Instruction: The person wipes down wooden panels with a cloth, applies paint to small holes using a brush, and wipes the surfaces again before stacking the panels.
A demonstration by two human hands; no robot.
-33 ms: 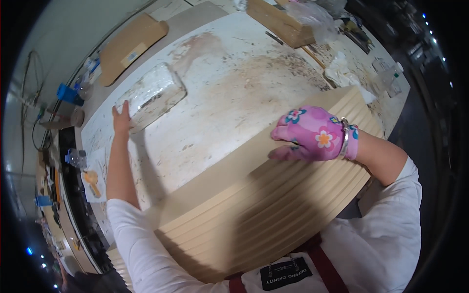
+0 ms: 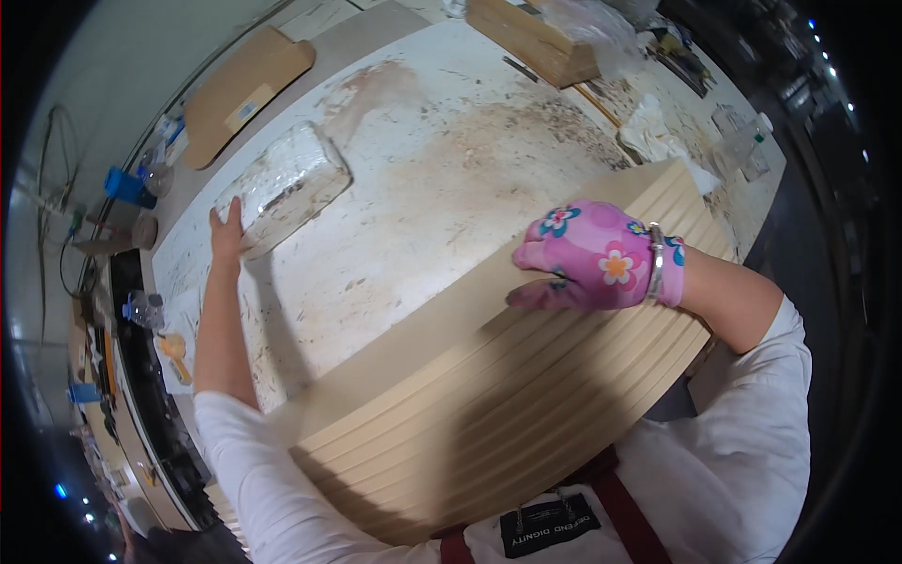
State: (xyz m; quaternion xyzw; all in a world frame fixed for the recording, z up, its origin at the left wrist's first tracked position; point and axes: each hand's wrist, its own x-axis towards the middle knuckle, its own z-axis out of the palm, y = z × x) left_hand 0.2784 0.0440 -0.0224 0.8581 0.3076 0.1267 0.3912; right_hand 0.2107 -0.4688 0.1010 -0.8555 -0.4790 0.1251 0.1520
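A wide beige ridged board (image 2: 507, 414) lies along the table edge nearest me. Its grooved side faces my body and its smooth side lies toward the table. My right hand (image 2: 601, 254), in a pink flowered glove with a metal bracelet at the wrist, grips its upper edge. The fingers bend over the smooth side and the thumb sits apart near the grooves. Farther left, my bare left hand (image 2: 225, 230) has its thumb and fingers around the near end of a brick-shaped block (image 2: 287, 183) wrapped in clear plastic. Its far fingers are partly hidden.
Stains and crumbs mark the white tabletop (image 2: 451, 169). A cardboard piece (image 2: 249, 94) lies at the back left, a wooden box (image 2: 531, 42) with plastic film at the back right. Crumpled white paper (image 2: 653, 136) and a clear bottle (image 2: 747, 141) lie right; an orange-handled tool (image 2: 174, 357) lies left.
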